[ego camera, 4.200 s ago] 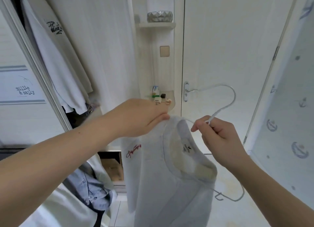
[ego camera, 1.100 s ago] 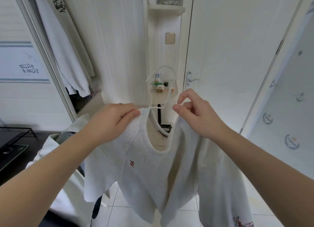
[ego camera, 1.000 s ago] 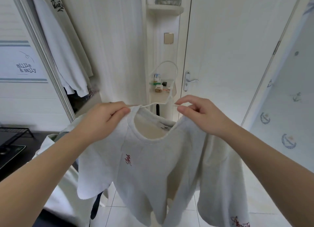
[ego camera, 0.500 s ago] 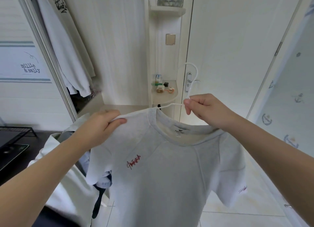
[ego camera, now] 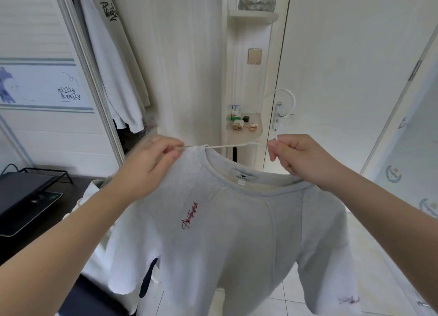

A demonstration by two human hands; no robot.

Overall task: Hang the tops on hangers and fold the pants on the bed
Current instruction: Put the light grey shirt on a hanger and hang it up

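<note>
a person holds a light grey t-shirt [ego camera: 237, 232] up in front of them, chest-out toward the camera, with small red script on its front and more red script near one sleeve hem. a thin white wire hanger [ego camera: 239, 145] runs through the neck opening; its arm shows bare between the two hands and its hook curves up above the right hand, in front of a white door [ego camera: 343, 67].

the left hand [ego camera: 147, 166] is closed, thumb and fingers pinching the shirt's shoulder where the hanger's end sits. the right hand [ego camera: 298, 159] is closed too, its fingers curled around the hanger's neck just below the hook, with the collar bunched under the palm. the shirt hangs slanted, higher on the left-hand side, and its body drops freely toward the tiled floor [ego camera: 272, 301].

behind, an open wardrobe [ego camera: 99, 83] holds a hung white top [ego camera: 111, 62] with black script. a narrow corner shelf [ego camera: 245, 129] beside the door carries small items, and a glass bowl [ego camera: 257, 2] sits on a higher shelf. at far left a dark desk [ego camera: 28, 197] holds a black wire stand. pale and dark clothing lies low at the left, partly hidden by the left forearm
</note>
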